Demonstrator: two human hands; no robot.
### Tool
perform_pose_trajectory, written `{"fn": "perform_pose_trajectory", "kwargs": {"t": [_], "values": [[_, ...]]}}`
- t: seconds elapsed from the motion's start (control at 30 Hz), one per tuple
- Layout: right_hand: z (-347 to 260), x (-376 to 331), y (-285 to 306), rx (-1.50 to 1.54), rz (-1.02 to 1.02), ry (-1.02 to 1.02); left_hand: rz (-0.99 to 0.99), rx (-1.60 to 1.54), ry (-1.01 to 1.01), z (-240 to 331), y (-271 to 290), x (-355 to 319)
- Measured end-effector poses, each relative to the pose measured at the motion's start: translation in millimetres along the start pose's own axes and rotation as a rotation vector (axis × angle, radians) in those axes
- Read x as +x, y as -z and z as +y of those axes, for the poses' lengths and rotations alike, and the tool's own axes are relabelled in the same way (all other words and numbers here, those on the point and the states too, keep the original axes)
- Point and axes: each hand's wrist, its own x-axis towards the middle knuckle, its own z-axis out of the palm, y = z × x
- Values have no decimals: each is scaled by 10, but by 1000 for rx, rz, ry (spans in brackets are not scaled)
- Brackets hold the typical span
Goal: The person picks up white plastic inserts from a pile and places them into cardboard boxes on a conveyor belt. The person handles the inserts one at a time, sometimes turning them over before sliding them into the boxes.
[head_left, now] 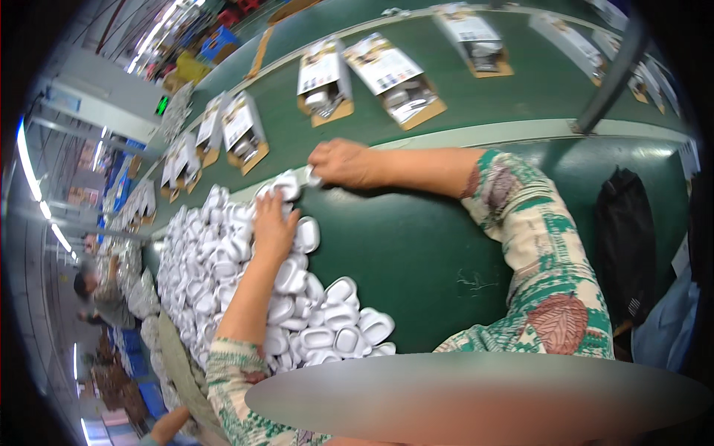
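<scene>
In the head view, by the tabletop's [416, 260] far edge, the right hand [346, 163] pinches a white plastic shell [313, 177], long axis too covered to tell. The left hand [274, 227], fingers parted, touches a shell heap [212, 256] pointing all ways; any hold is unclear.

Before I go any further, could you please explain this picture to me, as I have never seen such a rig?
There is no machine here: a wide fisheye camera worn on a person's head looks down at their bare-handed work, so straight edges bend. The left hand touches the edge of a heap of white pieces on a green tabletop. The right hand seems to pinch one small white piece, partly hidden. Beyond, open-ended boxes lie on another green surface.
</scene>
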Motion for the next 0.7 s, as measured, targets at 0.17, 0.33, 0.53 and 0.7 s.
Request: {"fn": "perform_pose_trajectory", "kwargs": {"t": [0.17,0.33,0.53,0.7], "values": [[407,-168,160,-195,151,-188,3,-3,-96,377,-47,227],[740,-219,236,-350,112,-347,40,-129,-187,326,-53,337],[1300,-381,390,-614,199,-670,-24,-384,-218,315,-93,440],[453,-82,263,-87,152,-217,-19,-326,-219,293,-96,415]]}}
